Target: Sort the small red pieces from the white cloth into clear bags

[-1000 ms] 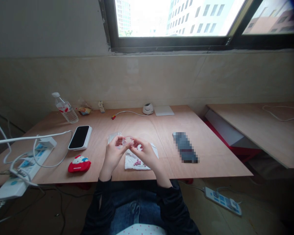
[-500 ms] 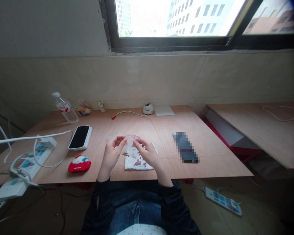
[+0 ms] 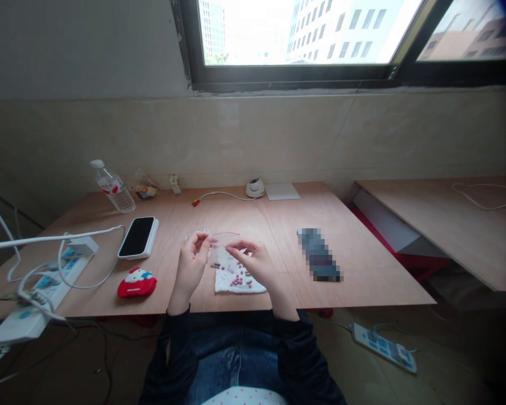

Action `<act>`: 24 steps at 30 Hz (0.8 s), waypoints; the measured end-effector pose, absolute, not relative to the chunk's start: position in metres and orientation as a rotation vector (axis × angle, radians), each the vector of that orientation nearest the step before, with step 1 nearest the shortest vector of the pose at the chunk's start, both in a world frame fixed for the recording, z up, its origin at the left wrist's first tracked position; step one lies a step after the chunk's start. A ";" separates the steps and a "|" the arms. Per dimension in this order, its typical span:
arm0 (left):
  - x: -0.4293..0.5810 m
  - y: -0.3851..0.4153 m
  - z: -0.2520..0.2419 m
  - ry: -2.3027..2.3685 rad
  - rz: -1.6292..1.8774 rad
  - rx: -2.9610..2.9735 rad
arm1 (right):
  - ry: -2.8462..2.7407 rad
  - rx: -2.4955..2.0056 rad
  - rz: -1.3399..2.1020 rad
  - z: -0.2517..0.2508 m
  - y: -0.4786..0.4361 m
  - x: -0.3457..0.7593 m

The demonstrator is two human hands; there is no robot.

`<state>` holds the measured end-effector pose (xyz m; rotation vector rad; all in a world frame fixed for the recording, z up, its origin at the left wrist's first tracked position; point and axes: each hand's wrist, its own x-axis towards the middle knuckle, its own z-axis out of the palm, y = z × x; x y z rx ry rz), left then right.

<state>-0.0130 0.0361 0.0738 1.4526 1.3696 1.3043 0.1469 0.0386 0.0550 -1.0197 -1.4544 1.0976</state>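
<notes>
Clear plastic bag (image 3: pixel 224 247), head view: likely light, soft, slippery; best held at red top edge (image 3: pixel 226 234). Hangs above white napkin (image 3: pixel 240 285) with pink beads (image 3: pixel 236 279). Left hand (image 3: pixel 189 264) pinches bag's left edge. Right hand (image 3: pixel 255 263) curled, fingertips (image 3: pixel 238 245) just beside bag; touching or not, cannot tell.

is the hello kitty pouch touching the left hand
No, the red Hello Kitty pouch lies on the wooden table apart from the left hand, with bare table showing between them.
</notes>
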 end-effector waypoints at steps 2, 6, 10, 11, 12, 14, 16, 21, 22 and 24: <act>-0.012 0.036 0.073 1.370 1.318 1.448 | -1.444 -1.022 1.106 0.055 0.039 0.148; -0.010 0.035 0.071 1.397 1.346 1.461 | -1.442 -1.032 1.159 0.058 0.038 0.149; -0.010 0.035 0.071 1.420 1.325 1.488 | -1.394 -1.006 1.190 0.058 0.038 0.150; -0.010 0.034 0.071 1.419 1.318 1.491 | -1.366 -1.000 1.192 0.057 0.038 0.149; -0.010 0.034 0.072 1.416 1.313 1.492 | -1.337 -1.001 1.189 0.057 0.039 0.149; -0.010 0.034 0.074 1.401 1.309 1.485 | -1.279 -1.022 1.174 0.056 0.039 0.149; -0.009 0.034 0.075 1.388 1.311 1.471 | -1.226 -1.040 1.156 0.057 0.039 0.149; -0.009 0.034 0.076 1.394 1.329 1.442 | -1.116 -0.988 1.149 0.058 0.039 0.151; -0.009 0.034 0.076 1.394 1.328 1.443 | -1.102 -0.975 1.145 0.057 0.040 0.151; -0.009 0.034 0.075 1.393 1.324 1.444 | -1.082 -0.961 1.145 0.055 0.040 0.152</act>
